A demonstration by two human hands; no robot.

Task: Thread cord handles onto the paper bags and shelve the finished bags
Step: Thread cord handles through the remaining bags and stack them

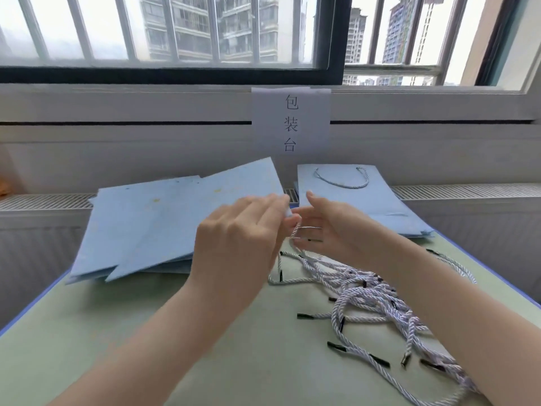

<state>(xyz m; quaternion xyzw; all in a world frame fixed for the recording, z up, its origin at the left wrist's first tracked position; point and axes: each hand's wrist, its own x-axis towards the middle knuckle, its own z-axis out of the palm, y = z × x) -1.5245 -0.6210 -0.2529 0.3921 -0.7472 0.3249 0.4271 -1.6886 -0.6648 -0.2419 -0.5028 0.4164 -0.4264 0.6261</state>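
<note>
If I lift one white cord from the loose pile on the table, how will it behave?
The white cord between the hands hangs in curves, so it is probably floppy. The pile looks tangled, so neighbours may drag along. The dark tips look stiffer, likely easier to pinch.

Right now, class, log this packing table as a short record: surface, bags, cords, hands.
surface: green table
unthreaded bags: flat blue stack, left
finished bag: cord handle fitted, on right stack
loose cords: black-tipped pile, right
left hand: pinching one cord
right hand: fingers open beside that cord
</note>
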